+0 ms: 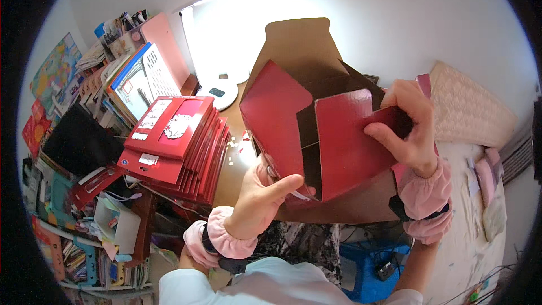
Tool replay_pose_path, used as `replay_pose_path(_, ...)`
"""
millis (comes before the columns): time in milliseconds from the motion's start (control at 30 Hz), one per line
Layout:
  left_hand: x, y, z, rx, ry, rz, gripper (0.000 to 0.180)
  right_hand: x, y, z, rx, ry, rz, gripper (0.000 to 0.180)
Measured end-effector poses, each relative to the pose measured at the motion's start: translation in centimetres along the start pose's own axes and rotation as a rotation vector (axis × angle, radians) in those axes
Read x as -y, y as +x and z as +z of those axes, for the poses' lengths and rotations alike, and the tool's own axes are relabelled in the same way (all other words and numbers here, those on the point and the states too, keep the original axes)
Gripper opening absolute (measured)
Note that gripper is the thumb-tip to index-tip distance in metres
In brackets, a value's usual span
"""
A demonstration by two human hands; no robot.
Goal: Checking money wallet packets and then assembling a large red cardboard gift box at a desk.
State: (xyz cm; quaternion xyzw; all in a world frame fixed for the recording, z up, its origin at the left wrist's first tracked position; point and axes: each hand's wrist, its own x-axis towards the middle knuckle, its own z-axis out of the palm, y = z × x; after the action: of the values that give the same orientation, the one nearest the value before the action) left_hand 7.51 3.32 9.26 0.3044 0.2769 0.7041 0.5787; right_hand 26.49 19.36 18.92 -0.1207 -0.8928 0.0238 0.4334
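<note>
In front of me a red cardboard box [353, 141] with a brown inside is tilted, its flaps standing up. A tall brown flap [299, 39] rises at its far side, and a red flap [274, 101] stands up at its left. My right hand [409, 127] grips the box's right side, thumb and fingers around the red board. Low at the near left corner, my left hand [262, 189] holds the box from beneath. Its thumb stretches out along the edge while its other fingers are mostly hidden. The bottom of the box lies in shadow.
Several flat red cardboard packages [175, 141] are stacked on the desk [228, 186] at the left. Behind them stands a lit lamp on a white base [220, 95]. A crowded shelf [96, 248] is far left, a bed [463, 214] right, a blue stool [367, 265] below.
</note>
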Motion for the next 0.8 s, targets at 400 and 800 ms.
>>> replay_pose_path(400,-0.7,-0.2,0.6,-0.066,0.069,-0.023,0.048,0.4,0.5,1.6,0.155,-0.128,0.03,0.028)
replay_pose_path(800,-0.2,-0.6,-0.4,-0.011,0.12,0.015,0.073,0.3,0.1,0.8,0.106,-0.01,-0.01,0.026)
